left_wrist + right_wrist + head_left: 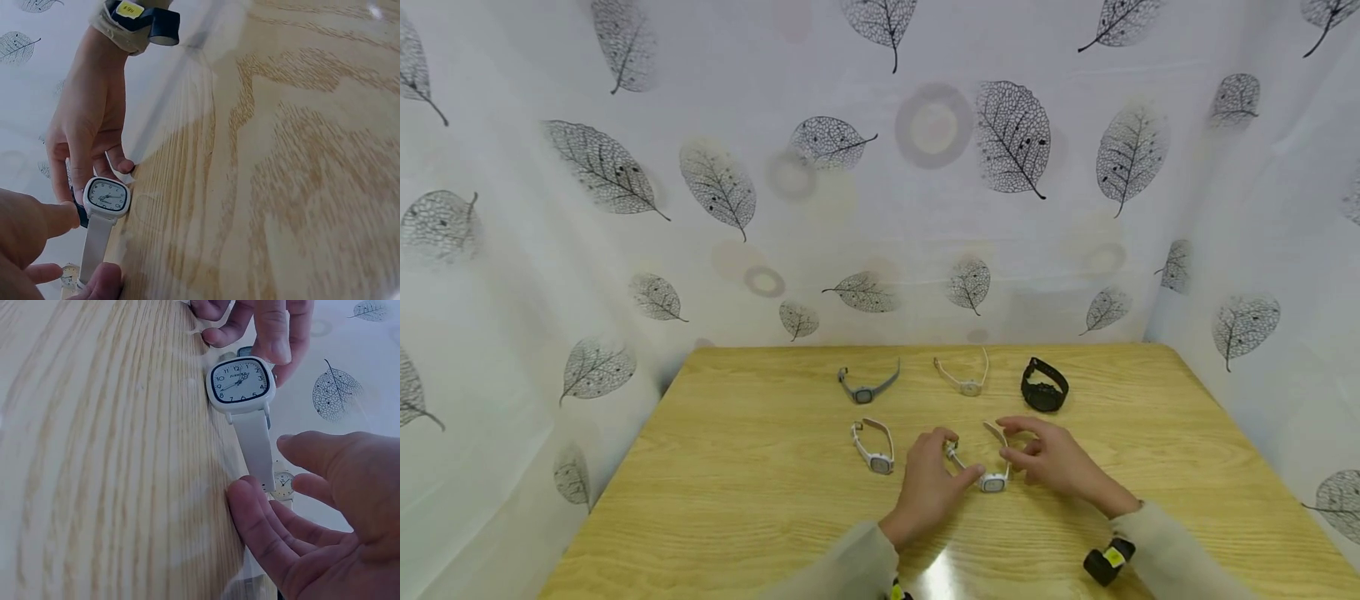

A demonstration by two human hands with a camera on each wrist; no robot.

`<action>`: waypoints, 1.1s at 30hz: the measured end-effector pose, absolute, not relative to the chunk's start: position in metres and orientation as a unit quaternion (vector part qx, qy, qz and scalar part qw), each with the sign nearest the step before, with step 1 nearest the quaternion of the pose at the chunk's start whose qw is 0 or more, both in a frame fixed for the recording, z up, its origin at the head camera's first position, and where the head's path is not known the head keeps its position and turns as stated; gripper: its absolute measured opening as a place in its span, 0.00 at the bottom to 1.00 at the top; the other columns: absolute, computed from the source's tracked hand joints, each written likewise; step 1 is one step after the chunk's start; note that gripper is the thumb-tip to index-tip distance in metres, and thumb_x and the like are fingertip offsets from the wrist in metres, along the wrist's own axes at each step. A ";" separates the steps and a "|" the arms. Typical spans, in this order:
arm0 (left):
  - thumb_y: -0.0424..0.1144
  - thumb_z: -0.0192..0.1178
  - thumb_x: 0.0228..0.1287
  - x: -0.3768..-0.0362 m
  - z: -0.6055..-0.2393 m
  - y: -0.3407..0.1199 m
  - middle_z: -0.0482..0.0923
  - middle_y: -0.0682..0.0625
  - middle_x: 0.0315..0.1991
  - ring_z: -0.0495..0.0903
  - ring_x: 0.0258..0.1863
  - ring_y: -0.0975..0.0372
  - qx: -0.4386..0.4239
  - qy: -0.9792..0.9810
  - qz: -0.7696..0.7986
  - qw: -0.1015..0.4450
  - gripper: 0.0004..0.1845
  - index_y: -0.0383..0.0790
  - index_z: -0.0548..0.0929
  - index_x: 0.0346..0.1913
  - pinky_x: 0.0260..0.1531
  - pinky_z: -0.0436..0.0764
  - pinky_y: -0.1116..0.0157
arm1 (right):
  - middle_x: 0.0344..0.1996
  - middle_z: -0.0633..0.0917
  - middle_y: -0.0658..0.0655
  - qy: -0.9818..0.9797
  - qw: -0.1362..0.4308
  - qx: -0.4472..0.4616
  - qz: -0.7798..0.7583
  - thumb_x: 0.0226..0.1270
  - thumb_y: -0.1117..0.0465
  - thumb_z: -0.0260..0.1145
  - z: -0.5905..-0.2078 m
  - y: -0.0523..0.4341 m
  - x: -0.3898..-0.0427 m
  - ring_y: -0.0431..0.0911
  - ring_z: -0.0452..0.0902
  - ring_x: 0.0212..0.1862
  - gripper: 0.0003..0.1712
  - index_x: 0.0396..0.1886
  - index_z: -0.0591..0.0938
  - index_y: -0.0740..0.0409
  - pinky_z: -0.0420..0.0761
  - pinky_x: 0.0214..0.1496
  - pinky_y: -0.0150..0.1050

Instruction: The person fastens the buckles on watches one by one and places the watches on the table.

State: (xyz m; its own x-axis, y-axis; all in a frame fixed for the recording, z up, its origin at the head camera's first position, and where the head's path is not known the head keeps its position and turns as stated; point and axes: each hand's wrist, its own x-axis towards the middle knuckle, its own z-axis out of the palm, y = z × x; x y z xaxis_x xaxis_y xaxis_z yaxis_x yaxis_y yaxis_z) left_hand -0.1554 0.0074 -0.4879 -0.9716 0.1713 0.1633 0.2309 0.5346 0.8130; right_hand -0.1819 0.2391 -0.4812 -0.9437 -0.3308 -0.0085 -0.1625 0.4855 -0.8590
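Note:
A white wristwatch (pixel 993 482) with a squarish face and its strap unfastened stands on the wooden table between both hands. My left hand (pixel 927 483) is spread along its buckle side, thumb beside the watch case and a fingertip at the buckle end. In the left wrist view a left fingertip touches the white strap (pixel 95 240). My right hand (pixel 1060 460) is at the other strap end, thumb and fingers apart. The right wrist view shows a right fingertip at the strap tip, with the thumb clear of the strap (pixel 255 450).
Another pale watch (pixel 880 462) lies left of the left hand. Farther back are a grey-blue watch (pixel 863 394), a cream watch (pixel 970 387) and a black watch (pixel 1043 397). A leaf-patterned curtain (pixel 880 208) hangs behind the table (pixel 722 517).

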 end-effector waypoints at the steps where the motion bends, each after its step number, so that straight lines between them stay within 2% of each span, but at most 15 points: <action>1: 0.46 0.77 0.59 -0.156 -0.489 0.008 0.79 0.46 0.48 0.78 0.49 0.53 -0.114 -0.876 -0.466 0.036 0.25 0.37 0.81 0.54 0.49 0.80 0.55 | 0.61 0.79 0.71 0.858 0.088 -0.142 -0.486 0.72 0.58 0.71 -0.482 0.238 -0.182 0.47 0.86 0.35 0.32 0.70 0.74 0.64 0.86 0.28 0.39; 9: 0.45 0.77 0.58 -0.154 -0.494 0.011 0.76 0.47 0.44 0.75 0.42 0.58 -0.097 -0.885 -0.454 0.046 0.20 0.35 0.84 0.47 0.42 0.79 0.61 | 0.57 0.81 0.69 0.868 0.093 -0.150 -0.465 0.71 0.60 0.71 -0.483 0.237 -0.183 0.47 0.84 0.33 0.28 0.67 0.78 0.64 0.86 0.28 0.39; 15: 0.44 0.77 0.58 -0.156 -0.495 0.011 0.77 0.48 0.39 0.75 0.38 0.60 -0.106 -0.888 -0.444 0.050 0.20 0.34 0.85 0.47 0.39 0.78 0.63 | 0.54 0.81 0.64 0.875 0.093 -0.153 -0.449 0.72 0.57 0.71 -0.485 0.237 -0.184 0.45 0.81 0.30 0.25 0.64 0.80 0.62 0.85 0.28 0.39; 21: 0.44 0.77 0.59 -0.160 -0.495 0.009 0.78 0.51 0.33 0.71 0.32 0.66 -0.123 -0.885 -0.446 0.042 0.20 0.32 0.87 0.47 0.32 0.74 0.69 | 0.51 0.81 0.61 0.880 0.087 -0.157 -0.440 0.71 0.57 0.71 -0.485 0.238 -0.185 0.43 0.79 0.27 0.25 0.63 0.81 0.63 0.84 0.27 0.38; 28: 0.45 0.77 0.58 -0.163 -0.494 0.009 0.81 0.51 0.33 0.74 0.33 0.66 -0.120 -0.892 -0.435 0.038 0.22 0.31 0.87 0.48 0.35 0.77 0.68 | 0.49 0.82 0.59 0.882 0.081 -0.150 -0.439 0.71 0.56 0.71 -0.486 0.237 -0.184 0.42 0.78 0.26 0.25 0.63 0.82 0.63 0.83 0.26 0.38; 33: 0.42 0.77 0.55 -0.162 -0.493 0.011 0.82 0.49 0.32 0.76 0.32 0.64 -0.106 -0.897 -0.427 0.048 0.22 0.29 0.88 0.47 0.36 0.79 0.67 | 0.49 0.82 0.58 0.884 0.070 -0.131 -0.444 0.69 0.57 0.73 -0.488 0.233 -0.182 0.43 0.79 0.29 0.25 0.62 0.82 0.63 0.83 0.26 0.37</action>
State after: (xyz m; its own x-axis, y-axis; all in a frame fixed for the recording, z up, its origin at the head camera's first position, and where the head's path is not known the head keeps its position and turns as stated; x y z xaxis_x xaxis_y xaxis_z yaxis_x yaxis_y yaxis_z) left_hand -0.1619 0.0115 -0.4933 -0.9731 0.1491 0.1758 0.2305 0.6127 0.7560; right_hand -0.1825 0.2333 -0.4878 -0.9556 -0.2944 -0.0080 -0.1694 0.5717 -0.8028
